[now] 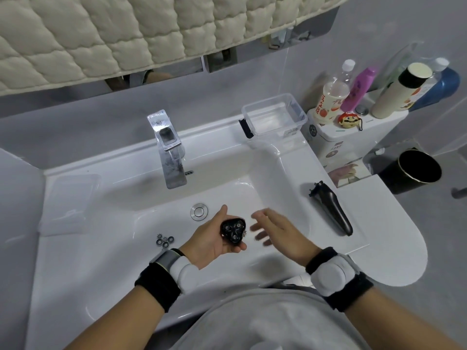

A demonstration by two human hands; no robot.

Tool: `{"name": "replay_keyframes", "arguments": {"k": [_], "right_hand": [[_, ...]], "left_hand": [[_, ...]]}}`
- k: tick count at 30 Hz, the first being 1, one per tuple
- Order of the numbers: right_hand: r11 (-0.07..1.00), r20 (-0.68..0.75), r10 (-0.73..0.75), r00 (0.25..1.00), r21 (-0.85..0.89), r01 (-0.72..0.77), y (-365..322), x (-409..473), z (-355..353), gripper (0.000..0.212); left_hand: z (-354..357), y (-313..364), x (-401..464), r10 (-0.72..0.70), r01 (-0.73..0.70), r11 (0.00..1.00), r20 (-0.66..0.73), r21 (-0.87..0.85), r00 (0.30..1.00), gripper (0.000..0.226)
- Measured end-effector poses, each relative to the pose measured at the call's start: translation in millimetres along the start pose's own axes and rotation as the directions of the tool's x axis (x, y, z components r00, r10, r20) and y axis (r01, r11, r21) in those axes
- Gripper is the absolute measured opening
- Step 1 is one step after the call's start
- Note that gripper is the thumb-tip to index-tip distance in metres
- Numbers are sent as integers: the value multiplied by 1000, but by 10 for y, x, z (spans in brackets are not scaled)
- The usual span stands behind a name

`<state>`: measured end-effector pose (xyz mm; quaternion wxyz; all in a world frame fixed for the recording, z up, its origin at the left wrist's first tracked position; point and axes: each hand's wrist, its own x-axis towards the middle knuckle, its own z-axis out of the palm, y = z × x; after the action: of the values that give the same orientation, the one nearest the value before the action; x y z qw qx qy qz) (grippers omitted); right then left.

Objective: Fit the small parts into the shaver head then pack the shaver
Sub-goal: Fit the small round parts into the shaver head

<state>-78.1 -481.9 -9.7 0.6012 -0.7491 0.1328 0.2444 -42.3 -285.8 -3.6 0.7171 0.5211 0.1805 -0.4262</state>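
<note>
My left hand [213, 237] is palm up over the sink basin and holds the black three-ring shaver head [233, 231], fingers curled under it. My right hand [274, 229] hovers just right of the head, fingers spread and blurred, holding nothing. Several small round metal cutter parts [164, 240] lie in the basin to the left of my left hand. The black shaver body [332, 207] lies on the counter to the right of the basin, its neck pointing away from me.
A chrome faucet [168, 150] stands behind the basin, with the drain plug [199, 211] below it. A clear plastic box [274, 114] sits on the back ledge and its lid [69, 204] lies at left. Bottles [358, 88] crowd the toilet tank; a black bin [410, 171] stands far right.
</note>
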Motion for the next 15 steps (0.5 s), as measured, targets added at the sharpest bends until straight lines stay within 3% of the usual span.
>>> {"name": "replay_keyframes", "arguments": {"k": [2,5,8,15], "right_hand": [[891,248,239,939,329,-313,-27,38,139,57],[665,525,241,817,524,-533,-29,61,301,65],[540,580,177,795,619,-571,-18,53,379,48],[471,561,142,815,686,-555,40,76,369,33]], "left_hand": [[61,-24,-26,7,-9,997,25,76,1000,49],[133,-65,-76,27,-37,939,34,342,999,32],[158,-78,-121,78,-101,774,64,625,995,34],[128,-31,-175,210,-223,630,113,744,971,45]]}}
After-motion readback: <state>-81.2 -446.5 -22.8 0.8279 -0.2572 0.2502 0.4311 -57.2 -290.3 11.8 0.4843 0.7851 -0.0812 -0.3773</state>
